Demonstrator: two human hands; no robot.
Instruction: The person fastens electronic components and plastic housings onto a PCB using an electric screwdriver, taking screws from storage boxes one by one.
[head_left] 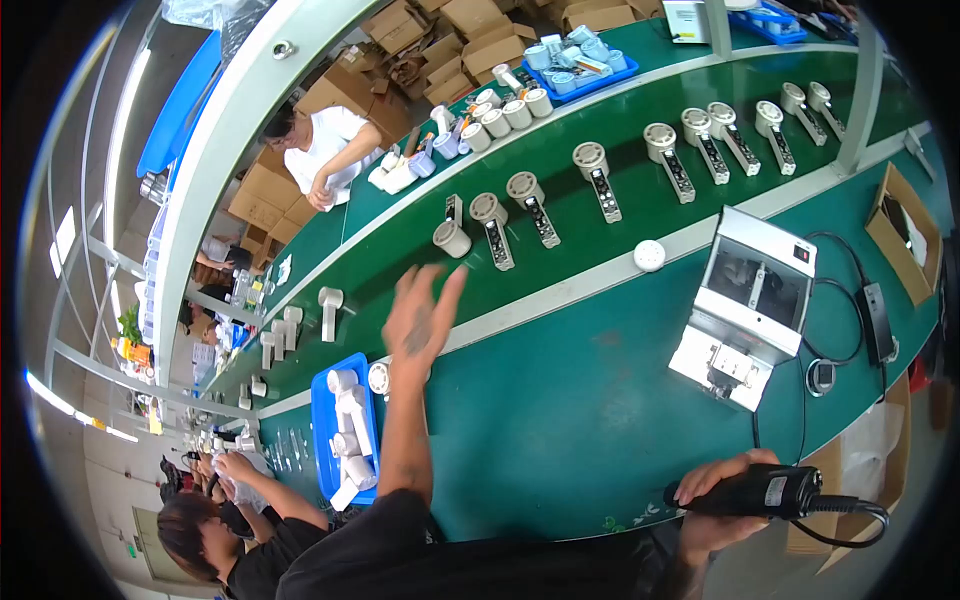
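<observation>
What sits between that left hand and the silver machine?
A round white piece, resting on the pale rail, nearer the silver machine than the left hand. The head view shows it.

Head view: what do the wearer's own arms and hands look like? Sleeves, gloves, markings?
Black left sleeve, ending short of the bare left forearm. No gloves on left hand or right hand. Dark mark on the back of the left hand; tattoo or smudge, can't tell. Right sleeve's edge can't be made out. No cables on the arms.
</observation>
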